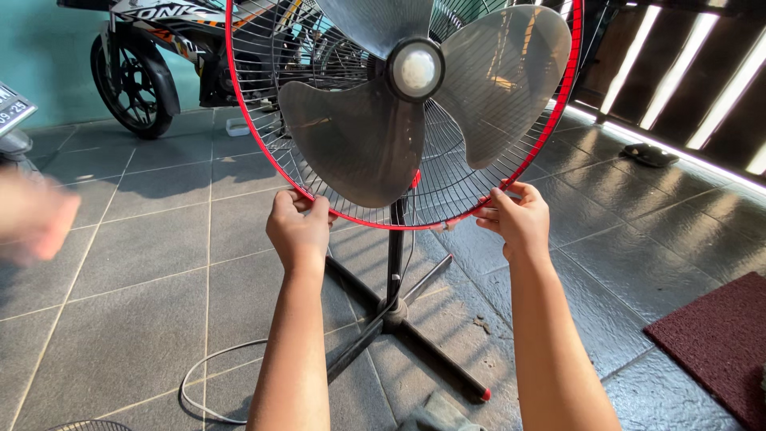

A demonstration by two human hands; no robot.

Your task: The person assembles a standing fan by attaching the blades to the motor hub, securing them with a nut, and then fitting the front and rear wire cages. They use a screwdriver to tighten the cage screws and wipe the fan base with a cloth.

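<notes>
Both hands are on the red rim [275,172] of the fan guard: left hand [297,227] w/ its grip closed on the lower-left arc, fingers curled over the ring from the near side; right hand [519,219] gripping the lower-right arc the same way, thumb on the near face, fingers wrapped behind. Forearms come up from the near edge, roughly parallel, well apart. The rim frames a wire rear guard [471,172] w/ thin radial spokes; front grille is off, so the three grey translucent blades [351,144] sit exposed around a black hub w/ pale round cap [416,69]. One blade hangs down btwn the hands, one sweeps up-right, the third is cut off by the top edge. Fan head sits on a black upright pole [395,255] that drops btwn the forearms to a black cross base [415,335] on the grey tiled floor [144,263]; one leg ends in a red tip at the near right. A pale cord [199,383] loops on the floor left of the base. Far left, behind the fan, a parked motorbike [140,80] against a teal wall. Right, near: a dark red mat [718,335]. Far right, a small dark object on the floor, too unclear to ID. At the left edge, a blurred hand [32,219], apart from the fan; can't tell its state.
</notes>
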